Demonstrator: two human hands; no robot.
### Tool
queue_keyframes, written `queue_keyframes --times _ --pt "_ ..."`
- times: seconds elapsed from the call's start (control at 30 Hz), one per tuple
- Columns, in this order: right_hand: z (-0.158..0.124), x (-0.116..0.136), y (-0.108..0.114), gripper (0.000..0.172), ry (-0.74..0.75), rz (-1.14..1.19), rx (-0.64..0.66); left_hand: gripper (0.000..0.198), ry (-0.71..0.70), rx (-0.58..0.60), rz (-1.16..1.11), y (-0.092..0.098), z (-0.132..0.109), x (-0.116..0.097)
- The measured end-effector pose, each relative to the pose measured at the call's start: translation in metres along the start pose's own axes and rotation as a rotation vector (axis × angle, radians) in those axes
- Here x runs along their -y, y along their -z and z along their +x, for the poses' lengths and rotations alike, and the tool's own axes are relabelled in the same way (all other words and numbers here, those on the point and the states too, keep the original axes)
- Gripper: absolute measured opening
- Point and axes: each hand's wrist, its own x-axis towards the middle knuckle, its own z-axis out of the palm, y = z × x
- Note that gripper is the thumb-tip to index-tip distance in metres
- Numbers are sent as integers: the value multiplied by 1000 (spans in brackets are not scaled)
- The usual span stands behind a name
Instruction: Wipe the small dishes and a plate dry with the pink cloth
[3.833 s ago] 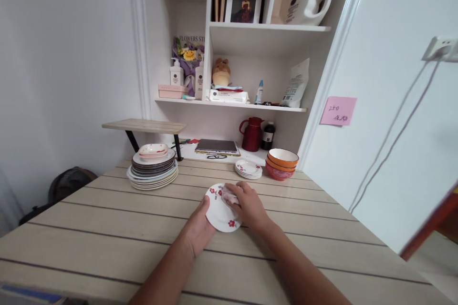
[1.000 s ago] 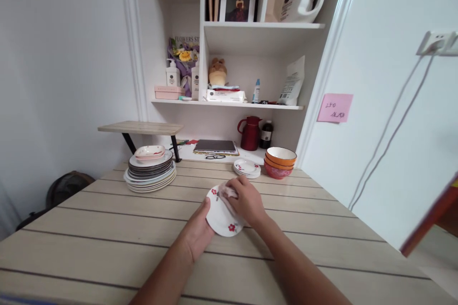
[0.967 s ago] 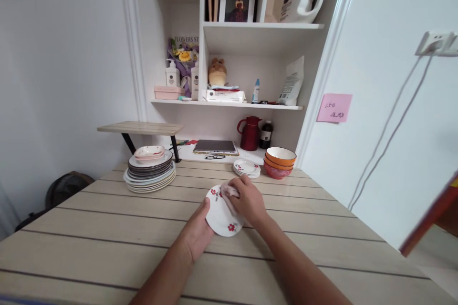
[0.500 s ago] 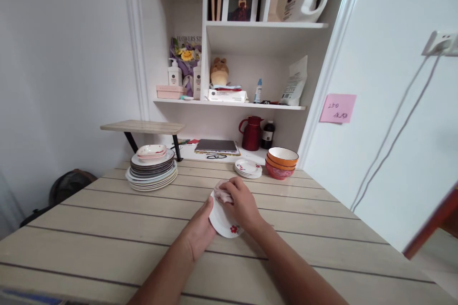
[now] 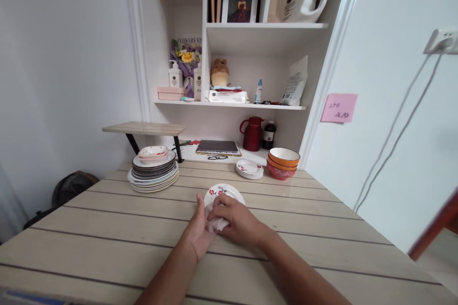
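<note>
In the head view, a small white plate (image 5: 234,192) with red and grey flowers is tilted in front of me, above the tabletop. My left hand (image 5: 200,228) grips its near left edge, thumb raised at the rim and the other fingers mostly hidden. A crumpled pale pink cloth (image 5: 216,225) is bunched under the fingers of my right hand (image 5: 234,219), which presses it onto the near part of the plate. Hand and cloth cover that part of the plate.
Stacked plates (image 5: 153,183) topped by small dishes (image 5: 153,153) stand at left, by a small raised shelf (image 5: 145,127). Small flowered plates (image 5: 249,168) and stacked bowls (image 5: 282,164) are at back right. Behind are a red jug (image 5: 252,133), a dark bottle (image 5: 268,136) and a laptop (image 5: 217,146).
The plate has turned, so its flowers now face the far side. My right hand and the cloth have moved nearer and left, to the plate's near edge.
</note>
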Motion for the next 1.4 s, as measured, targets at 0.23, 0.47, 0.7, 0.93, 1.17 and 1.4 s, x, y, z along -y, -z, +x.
queue_keyframes --times 0.23,0.47,0.7,0.93,1.17,1.4 --pt "-8 -4 22 40 -110 153 184 65 46 4 7 4 2 0" --pt "-22 -26 41 38 -258 131 222 58 -42 -89 11 -1 2 2" --pt "-30 -43 49 35 -440 -49 -41 55 -64 -168 53 -4 2 0" --pt "-19 -48 30 31 -448 -216 -229 55 -69 -118 82 -6 0 1" --pt "1 -37 15 34 -373 -213 -267 50 -52 -38 105 -8 -1 2" --pt "0 -16 6 45 -66 -33 -69 43 -68 -71 20 -4 2 3"
